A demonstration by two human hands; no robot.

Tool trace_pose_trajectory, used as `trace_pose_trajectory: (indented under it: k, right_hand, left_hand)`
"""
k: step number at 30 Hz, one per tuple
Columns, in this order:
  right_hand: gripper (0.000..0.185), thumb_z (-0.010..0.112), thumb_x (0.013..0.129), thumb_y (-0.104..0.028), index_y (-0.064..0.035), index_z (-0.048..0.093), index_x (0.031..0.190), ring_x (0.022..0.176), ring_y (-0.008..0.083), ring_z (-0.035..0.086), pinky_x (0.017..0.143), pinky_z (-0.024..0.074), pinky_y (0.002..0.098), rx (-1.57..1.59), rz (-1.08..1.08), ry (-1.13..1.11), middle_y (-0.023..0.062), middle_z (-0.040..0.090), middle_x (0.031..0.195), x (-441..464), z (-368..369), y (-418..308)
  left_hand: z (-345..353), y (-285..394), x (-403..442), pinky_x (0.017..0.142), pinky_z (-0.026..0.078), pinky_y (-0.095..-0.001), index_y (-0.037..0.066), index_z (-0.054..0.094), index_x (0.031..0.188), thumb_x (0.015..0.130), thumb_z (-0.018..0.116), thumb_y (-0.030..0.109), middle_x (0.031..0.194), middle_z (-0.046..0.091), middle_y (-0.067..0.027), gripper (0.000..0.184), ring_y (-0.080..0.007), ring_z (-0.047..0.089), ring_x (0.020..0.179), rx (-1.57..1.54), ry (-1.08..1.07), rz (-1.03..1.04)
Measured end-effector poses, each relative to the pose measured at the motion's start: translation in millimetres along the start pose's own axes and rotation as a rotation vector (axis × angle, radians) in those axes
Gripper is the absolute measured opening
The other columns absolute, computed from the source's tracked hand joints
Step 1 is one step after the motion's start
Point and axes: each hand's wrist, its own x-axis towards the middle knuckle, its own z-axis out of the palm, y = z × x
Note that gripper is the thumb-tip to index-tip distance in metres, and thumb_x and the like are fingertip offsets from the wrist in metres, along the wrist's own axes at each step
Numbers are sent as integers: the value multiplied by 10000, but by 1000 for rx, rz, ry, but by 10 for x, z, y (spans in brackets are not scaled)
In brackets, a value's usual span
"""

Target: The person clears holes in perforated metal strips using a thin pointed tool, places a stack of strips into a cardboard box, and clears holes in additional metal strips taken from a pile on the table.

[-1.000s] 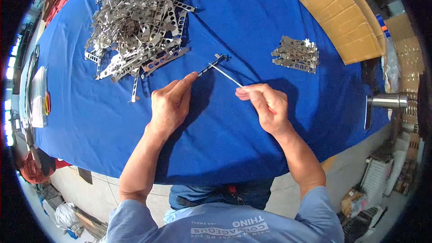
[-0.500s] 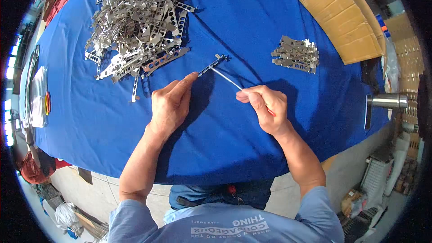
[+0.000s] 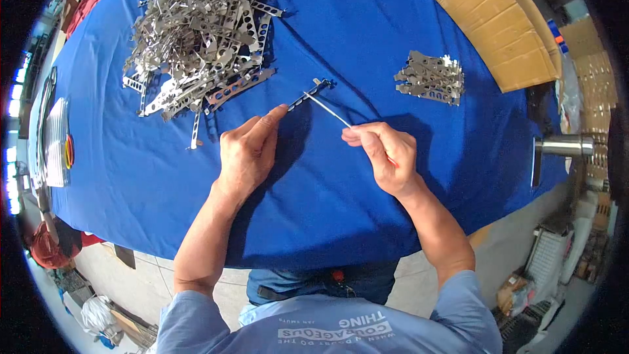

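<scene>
My left hand [image 3: 250, 147] is closed, pinching the near end of a narrow perforated metal strip [image 3: 308, 95] between thumb and forefinger. The strip slants away from me to the upper right, seen nearly edge-on. In my closed right hand [image 3: 388, 154] is a thin rod-shaped tool [image 3: 331, 111]; its handle is mostly hidden by the fingers. The tip of this tool meets the strip around its middle, though I cannot tell whether it sits in a hole. Beyond my left hand lies a large heap of similar perforated metal strips [image 3: 203, 39].
A smaller stack of metal strips [image 3: 430, 78] lies to the right on the blue cloth [image 3: 367, 223]. Past it stands a cardboard box flap [image 3: 501, 26]. A metal cylinder [image 3: 567, 146] is at the right edge, and clear plastic [image 3: 57, 137] at the left.
The rod's tip has shifted slightly up and left along the strip, with my right hand moving a little the same way. My left hand has stayed in place.
</scene>
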Motion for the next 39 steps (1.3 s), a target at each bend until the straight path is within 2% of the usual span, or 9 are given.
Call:
trace_pose_trajectory:
  k: [8, 12, 16, 21, 26, 29, 32, 35, 39]
  right_hand:
    - [268, 581, 1096, -159, 31, 721, 969, 790, 243, 801, 711, 637, 338, 61, -32, -44, 144, 792, 870, -12, -80, -70]
    - [219, 608, 1082, -136, 30, 721, 994, 836, 255, 803, 730, 634, 338, 53, -29, -20, 149, 797, 917, -16, 40, -27]
    - [151, 649, 1060, -115, 22, 713, 1052, 843, 261, 796, 722, 625, 349, 48, -28, -119, 159, 791, 967, -45, -50, 4]
    - [143, 651, 1052, -96, 23, 717, 1008, 784, 257, 790, 692, 617, 355, -3, -110, -67, 141, 786, 898, -8, 27, -23]
    - [119, 675, 1039, -100, 9, 720, 1028, 798, 255, 792, 694, 618, 356, 38, -23, -68, 142, 790, 923, -39, -51, -6]
    - [132, 673, 1038, -94, 17, 726, 988, 807, 253, 796, 694, 618, 350, 45, -51, -51, 146, 791, 914, -38, 21, -19]
    - [130, 674, 1039, -101, 16, 724, 1012, 821, 262, 798, 706, 623, 348, 19, -60, -104, 153, 791, 927, -36, -29, -24]
    - [135, 677, 1038, -106, 23, 718, 1032, 828, 273, 798, 719, 630, 353, 15, -38, -75, 162, 790, 938, -8, -61, -40]
    - [103, 691, 1022, -77, 23, 708, 1043, 851, 286, 798, 731, 633, 361, -22, -98, -72, 171, 789, 964, -17, -2, -12]
  left_hand:
    - [8, -4, 7, 518, 488, -383, 93, 757, 1259, 949, 689, -9, 675, 603, -97, 334, -242, 597, 516, -41, 16, -16]
    - [16, -13, 1, 516, 479, -374, 90, 757, 1257, 952, 690, -9, 671, 600, -99, 328, -238, 586, 509, -53, 13, -28]
    - [14, -12, -1, 520, 483, -375, 91, 757, 1253, 951, 689, -10, 676, 602, -100, 326, -243, 591, 514, -36, 10, -15]
    - [19, -22, -2, 529, 498, -390, 101, 756, 1262, 943, 689, -9, 694, 617, -103, 343, -259, 614, 532, -18, 7, 7]
    - [27, -50, -10, 536, 507, -391, 104, 752, 1272, 939, 689, -11, 702, 623, -104, 358, -264, 631, 546, -15, 15, 26]
    - [-33, 19, 6, 613, 549, -338, 38, 762, 1236, 976, 682, -31, 845, 738, -159, 281, -226, 706, 652, 18, -57, -39]
    - [-47, 33, 6, 616, 547, -333, 37, 761, 1237, 977, 683, -30, 832, 730, -156, 280, -225, 701, 651, 2, -70, -63]
    - [10, -36, -8, 538, 509, -396, 101, 748, 1276, 941, 682, -10, 705, 630, -104, 359, -261, 634, 547, -25, -6, 3]
    - [-6, -22, -5, 564, 521, -378, 81, 751, 1263, 953, 679, -18, 742, 659, -122, 333, -252, 655, 582, -20, -24, -14]
